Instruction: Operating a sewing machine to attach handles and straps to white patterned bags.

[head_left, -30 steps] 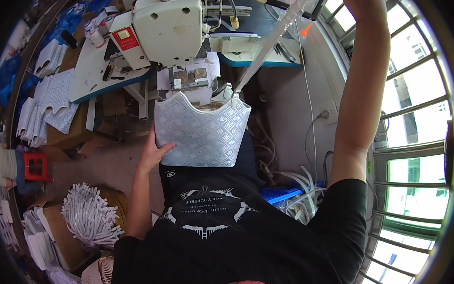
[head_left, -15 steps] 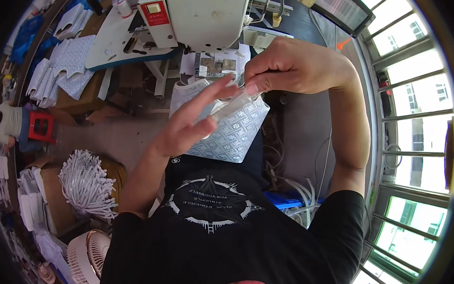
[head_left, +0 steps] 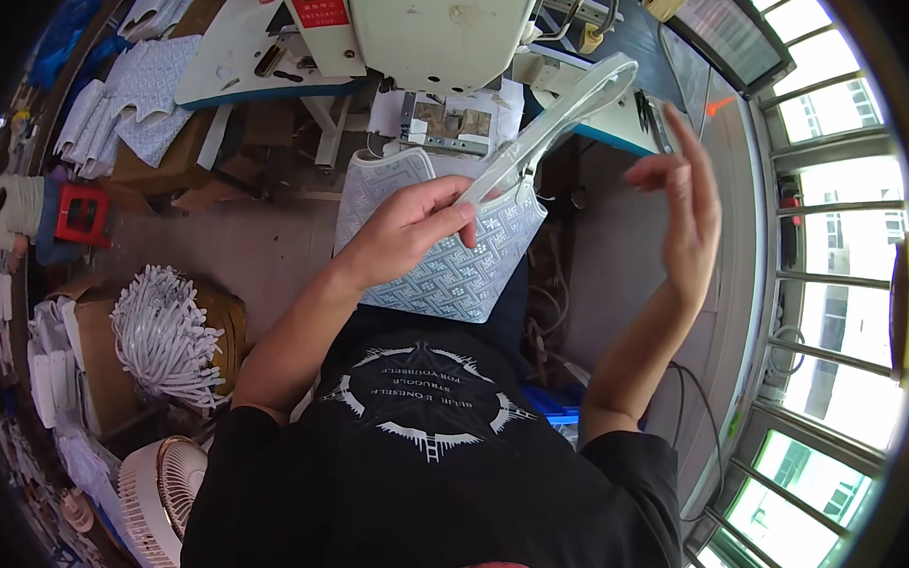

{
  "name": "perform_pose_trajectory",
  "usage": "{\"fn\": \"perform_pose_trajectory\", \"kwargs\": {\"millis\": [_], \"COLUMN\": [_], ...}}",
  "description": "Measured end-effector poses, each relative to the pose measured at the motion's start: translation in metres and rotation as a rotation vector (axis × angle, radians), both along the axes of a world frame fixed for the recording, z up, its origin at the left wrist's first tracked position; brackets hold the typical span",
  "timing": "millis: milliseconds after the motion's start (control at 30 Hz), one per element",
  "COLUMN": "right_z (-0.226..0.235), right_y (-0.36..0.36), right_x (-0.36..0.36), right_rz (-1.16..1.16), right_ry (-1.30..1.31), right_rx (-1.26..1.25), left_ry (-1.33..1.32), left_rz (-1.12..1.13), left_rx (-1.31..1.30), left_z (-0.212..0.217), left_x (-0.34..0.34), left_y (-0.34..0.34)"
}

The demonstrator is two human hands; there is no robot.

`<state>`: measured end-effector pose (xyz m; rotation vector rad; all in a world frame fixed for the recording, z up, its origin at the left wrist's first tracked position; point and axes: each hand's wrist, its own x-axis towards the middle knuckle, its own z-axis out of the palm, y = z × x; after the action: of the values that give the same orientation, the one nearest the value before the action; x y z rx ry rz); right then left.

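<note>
My left hand (head_left: 416, 226) is closed on a translucent whitish bag handle (head_left: 503, 170), pinching one end between thumb and fingers. The handle rises from my grip in a long loop toward the upper right and bends back down to the rim of a light blue patterned bag (head_left: 480, 270). That bag rests upright near my lap, just in front of the sewing machine (head_left: 438, 33). My right hand (head_left: 689, 217) is off to the right, apart from bag and handle, empty with its fingers spread and slightly blurred.
A white machine table (head_left: 251, 77) holds small tools at the left. Folded patterned pieces (head_left: 151, 93) are stacked beyond it. A bundle of whitish handles (head_left: 167, 334) sits at left, above a fan (head_left: 162, 494). Barred windows (head_left: 831, 267) line the right side.
My right hand has let go of the handle and swung right, its fingers opening. My left hand has closed on the handle's end, and the loop now stands out to the upper right.
</note>
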<state>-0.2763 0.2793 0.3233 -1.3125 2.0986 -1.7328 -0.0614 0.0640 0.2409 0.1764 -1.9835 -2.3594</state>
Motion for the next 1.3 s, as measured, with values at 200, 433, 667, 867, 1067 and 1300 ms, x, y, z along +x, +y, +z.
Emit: {"fn": "perform_pose_trajectory", "kwargs": {"millis": [200,433,667,867,1067,1300], "right_z": [-0.058,-0.049,-0.060,-0.063,-0.062,-0.056], "right_y": [-0.045,-0.032,-0.042,-0.048,-0.058,-0.058], "right_x": [0.054,-0.039,0.040,0.033,0.040,0.047], "right_rz": [0.380,-0.093,0.302,0.179,0.041,0.175], "right_ry": [-0.313,-0.502,-0.317,-0.433,-0.482,-0.244], "right_rx": [0.250,-0.381,0.182,0.079,-0.031,0.275], "left_ry": [0.111,-0.165,-0.007,0.042,0.026,0.096], "left_rz": [-0.064,-0.157,-0.067,-0.033,0.081,0.211], "left_rx": [-0.247,-0.133,0.018,-0.089,-0.151,-0.183], "left_z": [0.007,-0.015,-0.011,-0.009,-0.013,-0.029], "left_x": [-0.015,0.003,-0.008,-0.010,-0.014,-0.006], "left_y": [0.026,0.016,0.011,0.009,0.010,0.010]}}
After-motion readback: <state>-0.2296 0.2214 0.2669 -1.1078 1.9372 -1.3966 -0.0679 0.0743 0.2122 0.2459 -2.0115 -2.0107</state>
